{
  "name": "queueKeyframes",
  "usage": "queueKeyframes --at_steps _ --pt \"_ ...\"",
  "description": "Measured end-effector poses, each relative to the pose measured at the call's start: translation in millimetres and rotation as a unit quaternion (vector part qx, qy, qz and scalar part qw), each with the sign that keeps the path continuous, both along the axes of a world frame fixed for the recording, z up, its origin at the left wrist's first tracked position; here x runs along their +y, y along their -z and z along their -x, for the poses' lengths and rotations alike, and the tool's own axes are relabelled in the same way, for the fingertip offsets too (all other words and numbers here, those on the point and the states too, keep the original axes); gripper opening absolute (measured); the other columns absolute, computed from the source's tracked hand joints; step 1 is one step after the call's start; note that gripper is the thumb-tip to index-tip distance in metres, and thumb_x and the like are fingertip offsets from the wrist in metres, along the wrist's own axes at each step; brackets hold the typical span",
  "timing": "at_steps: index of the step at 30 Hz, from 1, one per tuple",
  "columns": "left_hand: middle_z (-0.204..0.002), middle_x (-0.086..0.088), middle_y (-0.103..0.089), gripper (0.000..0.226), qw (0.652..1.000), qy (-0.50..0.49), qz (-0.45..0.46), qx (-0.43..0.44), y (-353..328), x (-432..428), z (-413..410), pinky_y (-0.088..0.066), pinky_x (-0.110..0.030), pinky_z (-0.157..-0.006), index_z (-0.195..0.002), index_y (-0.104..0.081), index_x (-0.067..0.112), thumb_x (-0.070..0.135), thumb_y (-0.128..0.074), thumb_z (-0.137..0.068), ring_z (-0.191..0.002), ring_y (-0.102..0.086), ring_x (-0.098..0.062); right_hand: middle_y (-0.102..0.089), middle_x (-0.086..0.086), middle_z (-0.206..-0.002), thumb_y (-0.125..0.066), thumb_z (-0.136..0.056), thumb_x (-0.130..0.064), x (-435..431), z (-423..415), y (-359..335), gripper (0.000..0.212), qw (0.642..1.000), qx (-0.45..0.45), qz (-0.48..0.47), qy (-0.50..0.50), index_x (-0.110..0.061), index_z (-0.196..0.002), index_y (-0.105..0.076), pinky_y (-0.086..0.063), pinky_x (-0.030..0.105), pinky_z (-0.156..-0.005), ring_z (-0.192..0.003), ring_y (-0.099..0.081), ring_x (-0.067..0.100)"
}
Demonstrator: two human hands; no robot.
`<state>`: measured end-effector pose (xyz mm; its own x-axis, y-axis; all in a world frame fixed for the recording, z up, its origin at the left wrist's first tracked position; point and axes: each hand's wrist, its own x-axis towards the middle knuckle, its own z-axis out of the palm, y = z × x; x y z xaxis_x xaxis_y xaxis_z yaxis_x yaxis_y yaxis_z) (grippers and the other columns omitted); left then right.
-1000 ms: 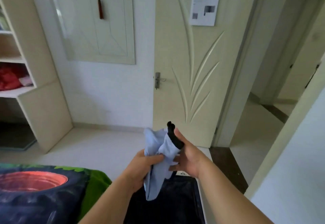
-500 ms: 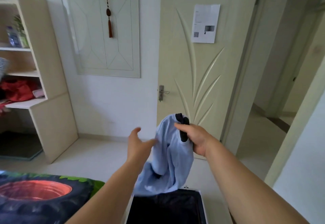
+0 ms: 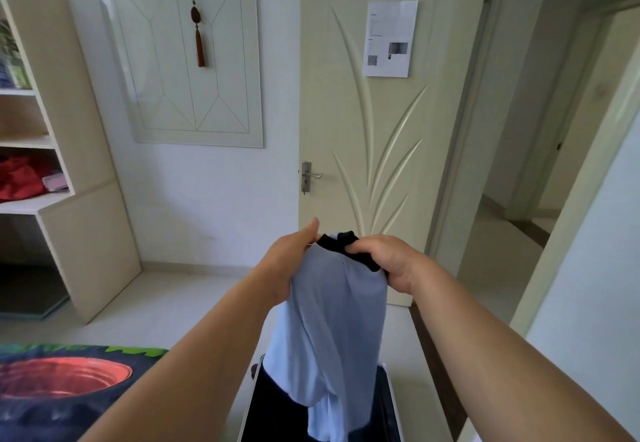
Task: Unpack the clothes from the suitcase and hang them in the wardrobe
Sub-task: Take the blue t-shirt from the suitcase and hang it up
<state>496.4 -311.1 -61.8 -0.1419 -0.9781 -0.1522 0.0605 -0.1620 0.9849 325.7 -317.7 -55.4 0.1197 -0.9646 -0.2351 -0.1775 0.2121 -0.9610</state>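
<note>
Closing back onto the cloth, the left hand is now pinching the top edge of the pale blue garment, where half a second ago it was hovering open beside it. The garment is hanging straight down from its black neckline, long axis vertical, with its lower end dangling over the open suitcase directly below. The right hand is gripping the black trim on the other side, fingers curled tight. Both hands are sitting level and equally near the neckline, so spreading it sideways looks like the next move. No hanger or wardrobe rail is showing.
</note>
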Motion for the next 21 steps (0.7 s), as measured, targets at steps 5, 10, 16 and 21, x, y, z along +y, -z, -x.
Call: queueKeyframes --at_steps 5,10,16,21 --pt "-0.086 -0.006 -0.071 0.024 0.986 0.099 0.015 -0.13 0 5 3 -0.052 -0.033 -0.077 -0.081 -0.067 0.013 0.037 -0.064 -0.086 -0.08 -0.064 -0.02 -0.069 0.009 -0.088 -0.055 -0.086 -0.017 6 -3 4 0.018 0.999 0.034 0.017 -0.026 -0.012 -0.084 -0.072 -0.05 0.037 -0.086 -0.083 -0.064 0.022" --pt "-0.089 -0.012 -0.064 0.019 0.996 0.029 0.017 -0.083 -3 7 10 -0.047 -0.038 -0.082 -0.077 -0.059 0.009 0.023 -0.057 -0.091 -0.089 -0.058 -0.027 -0.07 0.005 -0.091 -0.054 -0.083 -0.017 8 -4 11 0.019 0.994 0.1 0.032 -0.032 -0.013 -0.091 -0.071 -0.05 0.036 -0.088 -0.083 -0.063 0.016" --pt "-0.075 -0.009 -0.064 0.014 1.0 -0.016 0.006 -0.003 -15 15 12 -0.049 -0.031 -0.069 -0.079 -0.062 0.008 0.02 -0.059 -0.086 -0.072 -0.059 -0.022 -0.065 0.004 -0.09 -0.048 -0.081 -0.002 21 -2 33 0.027 0.972 0.232 -0.006 -0.046 -0.015 -0.096 -0.066 -0.049 0.024 -0.068 -0.082 -0.059 0.017" --pt "-0.076 -0.007 -0.048 0.015 0.97 -0.039 0.073 -0.23 -15 6 -5 -0.035 -0.029 -0.065 -0.073 -0.046 0.011 0.02 -0.053 -0.084 -0.072 -0.042 -0.021 -0.069 0.013 -0.087 -0.055 -0.083 -0.003 23 10 37 0.021 0.996 0.08 0.008 0.03 -0.006 -0.097 -0.069 -0.052 0.034 -0.074 -0.079 -0.065 0.026"
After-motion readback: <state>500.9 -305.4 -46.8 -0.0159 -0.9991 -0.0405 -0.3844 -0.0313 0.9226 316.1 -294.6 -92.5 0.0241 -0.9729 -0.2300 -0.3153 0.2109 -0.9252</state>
